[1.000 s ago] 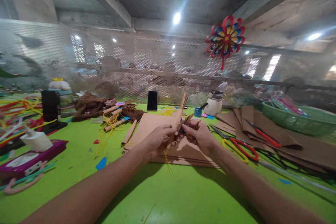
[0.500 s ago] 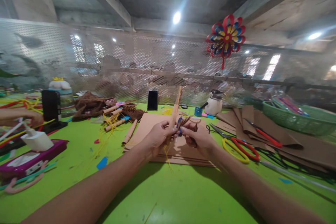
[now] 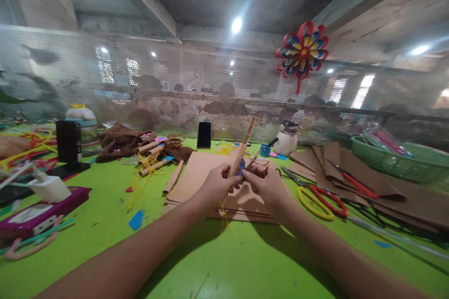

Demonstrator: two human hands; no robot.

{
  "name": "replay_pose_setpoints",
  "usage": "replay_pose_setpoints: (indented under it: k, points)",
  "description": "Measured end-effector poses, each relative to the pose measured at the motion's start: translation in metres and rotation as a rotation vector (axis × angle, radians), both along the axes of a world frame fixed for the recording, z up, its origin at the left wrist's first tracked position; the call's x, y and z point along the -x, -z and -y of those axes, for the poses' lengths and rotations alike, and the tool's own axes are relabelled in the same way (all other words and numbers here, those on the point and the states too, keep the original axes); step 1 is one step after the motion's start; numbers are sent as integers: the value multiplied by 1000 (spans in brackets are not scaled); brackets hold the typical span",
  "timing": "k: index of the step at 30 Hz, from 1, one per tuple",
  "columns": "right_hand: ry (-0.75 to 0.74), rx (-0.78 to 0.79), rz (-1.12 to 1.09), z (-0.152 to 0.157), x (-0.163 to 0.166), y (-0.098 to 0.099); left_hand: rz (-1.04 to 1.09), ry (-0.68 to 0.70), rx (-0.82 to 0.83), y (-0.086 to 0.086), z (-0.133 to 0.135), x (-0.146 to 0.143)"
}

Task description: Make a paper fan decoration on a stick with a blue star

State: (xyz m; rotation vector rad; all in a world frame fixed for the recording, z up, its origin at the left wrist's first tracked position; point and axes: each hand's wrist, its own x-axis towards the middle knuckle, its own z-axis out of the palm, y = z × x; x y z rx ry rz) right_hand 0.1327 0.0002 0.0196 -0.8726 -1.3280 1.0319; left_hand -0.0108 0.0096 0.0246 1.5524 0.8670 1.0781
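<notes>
My left hand (image 3: 219, 184) is closed round the lower end of a brown paper roll (image 3: 244, 144), which leans up and to the right with yellow string along it. At its base shows a small blue strip (image 3: 242, 165). My right hand (image 3: 268, 187) pinches at the blue strip, its fingertips close to the left ones. Folded brown paper (image 3: 253, 160) sticks up beside them, partly hidden by the fingers. Yellow string ends (image 3: 224, 215) hang below. Both hands are over a stack of brown paper sheets (image 3: 194, 168).
Scissors with yellow and red handles (image 3: 315, 196) lie at right, near large brown paper sheets (image 3: 351, 170) and a green basket (image 3: 403, 156). Paper rolls (image 3: 173, 177) and yellow string lie left. A phone (image 3: 204, 135) stands behind. Another person's hand (image 3: 14, 146) is far left.
The paper roll has tilted further to the right. The folded brown paper by my right hand has turned and shows narrower. The other person's hand at far left has moved left.
</notes>
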Motion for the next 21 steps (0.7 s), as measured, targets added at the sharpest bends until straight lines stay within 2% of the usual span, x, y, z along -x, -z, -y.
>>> replay_pose_setpoints:
  k: [4, 8, 16, 21]
  points:
    - [-41, -93, -61, 1, -6, -8, 53, 92, 90, -2, 2, 0]
    - [9, -163, -7, -1, -9, -7, 44, 99, 168, 0, 4, -1]
    - [103, -229, 101, -9, -13, 0, 39, 66, 174, -4, 9, -3]
    - [97, -223, 113, -12, -15, 3, 31, 126, 157, -1, 7, -3]
